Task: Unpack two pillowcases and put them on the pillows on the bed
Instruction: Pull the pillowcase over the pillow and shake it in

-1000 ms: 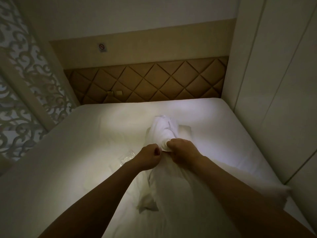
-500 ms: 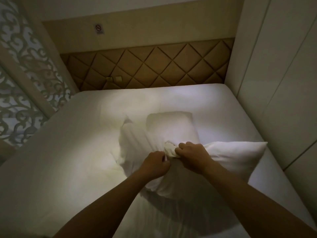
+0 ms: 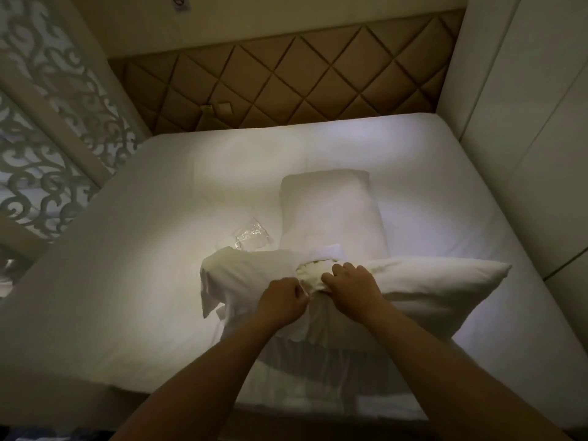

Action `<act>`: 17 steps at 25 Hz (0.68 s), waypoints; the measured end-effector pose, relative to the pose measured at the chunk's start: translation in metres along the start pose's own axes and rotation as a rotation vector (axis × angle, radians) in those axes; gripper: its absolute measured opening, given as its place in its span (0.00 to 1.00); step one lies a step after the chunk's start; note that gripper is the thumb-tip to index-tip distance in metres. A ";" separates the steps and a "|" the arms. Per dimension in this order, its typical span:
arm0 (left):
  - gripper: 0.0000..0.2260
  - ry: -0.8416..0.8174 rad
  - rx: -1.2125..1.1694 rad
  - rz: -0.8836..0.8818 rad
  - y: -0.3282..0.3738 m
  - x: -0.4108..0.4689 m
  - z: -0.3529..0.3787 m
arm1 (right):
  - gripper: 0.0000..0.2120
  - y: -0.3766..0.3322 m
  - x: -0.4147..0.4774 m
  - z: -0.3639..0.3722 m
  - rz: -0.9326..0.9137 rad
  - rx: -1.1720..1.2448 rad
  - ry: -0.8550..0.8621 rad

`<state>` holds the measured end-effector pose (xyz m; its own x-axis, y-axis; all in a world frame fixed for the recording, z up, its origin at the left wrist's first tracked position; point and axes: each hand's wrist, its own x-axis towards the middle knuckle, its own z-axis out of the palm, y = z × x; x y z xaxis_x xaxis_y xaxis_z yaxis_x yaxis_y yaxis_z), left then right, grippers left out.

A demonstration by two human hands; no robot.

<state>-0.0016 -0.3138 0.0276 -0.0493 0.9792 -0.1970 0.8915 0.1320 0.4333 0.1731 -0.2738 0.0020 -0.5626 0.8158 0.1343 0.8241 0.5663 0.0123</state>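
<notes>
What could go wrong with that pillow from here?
The pillowcase is bunched where the left hand and right hand grip it; it could snag or slip back. Its limp left end suggests the pillow may not reach the corners. The clear wrapper just beyond could get swept up.

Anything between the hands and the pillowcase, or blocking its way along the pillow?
Nothing visible. The left hand and right hand grip the bunched pillowcase on the pillow; the plastic wrapper lies apart, beyond.
</notes>
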 end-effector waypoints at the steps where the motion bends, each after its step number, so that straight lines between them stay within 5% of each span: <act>1: 0.10 0.068 0.003 -0.003 0.000 0.003 -0.005 | 0.16 0.001 0.000 0.000 0.018 -0.011 0.000; 4: 0.14 0.178 0.030 0.012 0.001 0.017 -0.018 | 0.15 0.000 -0.002 0.003 0.046 -0.038 0.011; 7: 0.21 0.051 0.134 -0.009 -0.001 0.029 -0.016 | 0.16 -0.006 -0.008 0.007 0.059 -0.030 0.019; 12: 0.10 -0.002 0.260 -0.021 -0.004 0.030 -0.005 | 0.18 -0.015 -0.016 0.020 0.102 -0.014 0.008; 17: 0.10 0.029 0.289 0.008 -0.004 0.024 -0.004 | 0.47 -0.027 -0.018 0.029 0.110 -0.036 -0.274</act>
<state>-0.0084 -0.2906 0.0242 -0.0509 0.9845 -0.1676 0.9830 0.0790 0.1655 0.1588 -0.3000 -0.0291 -0.4629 0.8760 -0.1356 0.8799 0.4726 0.0487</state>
